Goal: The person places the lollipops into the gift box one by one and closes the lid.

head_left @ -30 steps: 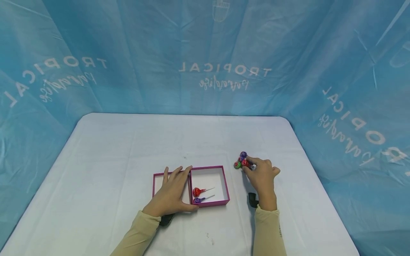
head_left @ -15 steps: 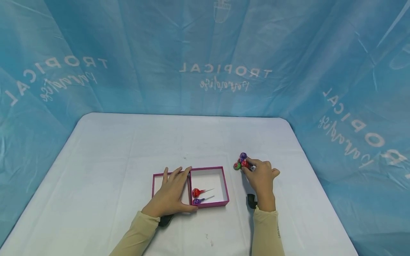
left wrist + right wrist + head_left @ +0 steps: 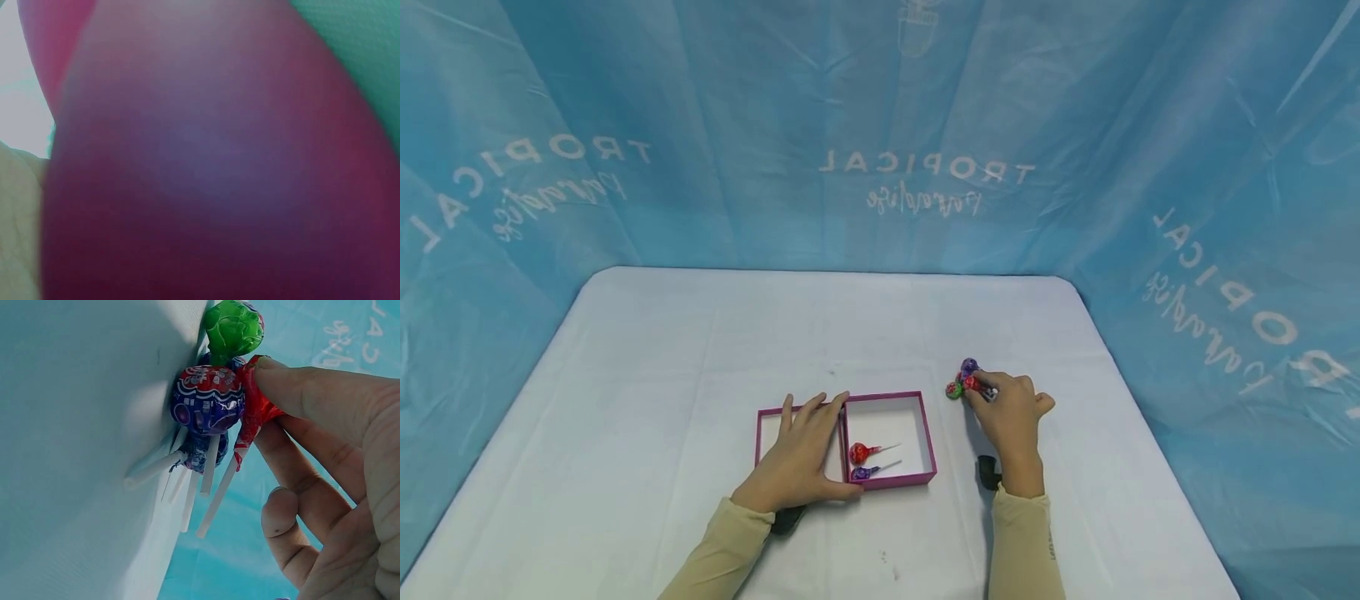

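My left hand [image 3: 797, 462] spans a shallow magenta-edged box [image 3: 928, 433] with a white inside, thumb at the front wall and fingers over the back rim. It covers much of the box's left section. In the right section lie a red lollipop [image 3: 859, 453] and a purple lollipop [image 3: 862, 472]. Right of the box, my right hand [image 3: 1015, 417] pinches another red lollipop [image 3: 253, 409] between thumb and finger. That one touches a small pile with a green lollipop [image 3: 234, 328] and a purple-and-red lollipop [image 3: 206, 403]; others behind are partly hidden. A blurred magenta box wall [image 3: 187, 156] fills the left wrist view.
A white-covered table [image 3: 662, 350] lies under everything. Blue printed curtains [image 3: 737, 83] hang along its back and sides. Dark wrist devices show beneath both wrists, one of them a black device [image 3: 988, 472] at the right wrist.
Almost nothing differs. Both hands keep their places at the box and the lollipop pile, and the whole head view has shifted only slightly.
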Demonstrator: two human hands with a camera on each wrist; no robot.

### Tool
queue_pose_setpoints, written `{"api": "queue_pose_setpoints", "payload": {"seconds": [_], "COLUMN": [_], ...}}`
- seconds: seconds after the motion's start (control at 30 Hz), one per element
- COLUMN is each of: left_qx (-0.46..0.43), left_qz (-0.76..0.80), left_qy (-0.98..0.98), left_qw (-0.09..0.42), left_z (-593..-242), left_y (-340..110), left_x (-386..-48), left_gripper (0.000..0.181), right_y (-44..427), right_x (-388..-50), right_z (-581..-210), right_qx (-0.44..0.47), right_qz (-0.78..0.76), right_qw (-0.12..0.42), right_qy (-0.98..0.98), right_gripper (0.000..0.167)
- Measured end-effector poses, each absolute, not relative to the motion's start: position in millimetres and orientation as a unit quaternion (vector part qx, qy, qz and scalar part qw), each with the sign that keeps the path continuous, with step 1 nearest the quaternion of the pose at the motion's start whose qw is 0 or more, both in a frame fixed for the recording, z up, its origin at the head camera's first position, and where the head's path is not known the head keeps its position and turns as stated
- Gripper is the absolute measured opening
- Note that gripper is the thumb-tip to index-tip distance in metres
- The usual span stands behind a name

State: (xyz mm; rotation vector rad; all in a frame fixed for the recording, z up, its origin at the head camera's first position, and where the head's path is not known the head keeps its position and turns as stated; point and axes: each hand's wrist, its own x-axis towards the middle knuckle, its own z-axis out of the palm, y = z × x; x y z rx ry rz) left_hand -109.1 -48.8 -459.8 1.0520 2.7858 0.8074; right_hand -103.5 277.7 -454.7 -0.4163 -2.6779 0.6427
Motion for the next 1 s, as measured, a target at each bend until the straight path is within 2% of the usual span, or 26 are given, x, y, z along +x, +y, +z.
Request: {"api": "queue_pose_setpoints", "payload": {"seconds": [0.57, 0.8, 1.0], "left_qx": [0.338, 0.341, 0.336], "left_qz": [0.247, 0.253, 0.257], "left_qy": [0.907, 0.905, 0.905], "left_qw": [0.031, 0.023, 0.035], "left_z": [-466.2, -466.7, -467.2], "left_y": [-48.7, -49.0, -48.4], "left_x": [-110.4, -109.8, -110.6], "left_gripper": [0.132, 0.132, 0.132], "right_y": [264.1, 244.7, 227.9], "right_x": [-102.6, -94.6, -87.2], "right_z": [-447.2, -429.6, -422.2], "right_qx": [-0.111, -0.051, -0.008], "right_qz": [0.225, 0.235, 0.241], "right_qw": [0.211, 0.25, 0.266], "right_qy": [-0.945, -0.938, -0.933], "right_gripper": [0.035, 0.033, 0.032]}}
